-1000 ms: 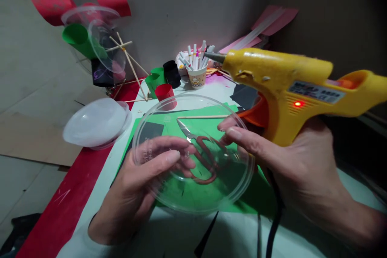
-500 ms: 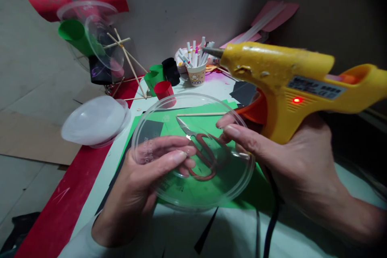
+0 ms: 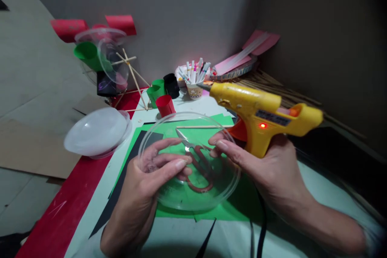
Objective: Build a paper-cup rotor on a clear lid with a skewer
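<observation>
A round clear plastic lid (image 3: pixel 178 198) is pinched between the thumb and fingers of my left hand (image 3: pixel 136 187), tilted over the table. My right hand (image 3: pixel 269 173) is closed around the handle of a yellow glue gun (image 3: pixel 246 98). Its red light glows and its nozzle points left, above the lid's far edge. The right thumb and a fingertip also meet at the lid's right rim. Through the clear plastic show scissors (image 3: pixel 201 187) with brown handles, lying on green paper (image 3: pixel 223 214). A thin wooden stick (image 3: pixel 201 127) lies just beyond the scissors.
At the back left stands a stick frame (image 3: pixel 133 73) bearing clear discs and coloured paper cups. Paper rolls in green, red (image 3: pixel 165 106) and black (image 3: pixel 171 86) sit near a cup of markers (image 3: pixel 194 90). White plastic lids (image 3: pixel 96 131) rest at the left edge. The gun's cord (image 3: pixel 262 217) hangs down.
The glue gun and right hand have moved left and lower in view, and the lid is slightly lower too. The view has tilted upward. Both hands keep their hold.
</observation>
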Available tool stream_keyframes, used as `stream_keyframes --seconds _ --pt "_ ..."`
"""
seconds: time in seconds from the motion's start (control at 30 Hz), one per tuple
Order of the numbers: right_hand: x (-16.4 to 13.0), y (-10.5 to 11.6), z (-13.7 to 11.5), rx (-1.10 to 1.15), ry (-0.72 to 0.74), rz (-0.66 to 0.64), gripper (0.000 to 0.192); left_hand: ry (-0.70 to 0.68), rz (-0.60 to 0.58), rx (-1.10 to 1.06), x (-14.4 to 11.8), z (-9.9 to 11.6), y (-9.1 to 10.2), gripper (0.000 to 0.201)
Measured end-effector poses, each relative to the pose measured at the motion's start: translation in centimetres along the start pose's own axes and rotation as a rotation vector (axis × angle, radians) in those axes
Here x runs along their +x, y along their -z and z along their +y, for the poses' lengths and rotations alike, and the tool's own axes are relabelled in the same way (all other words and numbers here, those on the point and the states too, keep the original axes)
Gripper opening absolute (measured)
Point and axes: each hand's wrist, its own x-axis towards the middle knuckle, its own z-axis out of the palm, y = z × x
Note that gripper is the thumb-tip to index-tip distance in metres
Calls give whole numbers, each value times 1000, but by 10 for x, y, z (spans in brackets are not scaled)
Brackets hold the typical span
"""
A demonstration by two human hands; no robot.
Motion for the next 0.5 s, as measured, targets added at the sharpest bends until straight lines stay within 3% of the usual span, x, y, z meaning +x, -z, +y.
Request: stream_keyframes --seconds 0.13,0.3,0.5 --pt "-1 -2 2 98 -33 0 14 -92 55 70 -1 0 0 76" --pt "-1 -3 6 174 -91 -53 18 -66 -43 -1 8 1 9 105" --pt "-1 -5 9 231 -84 -100 24 66 -203 75 18 12 26 83"
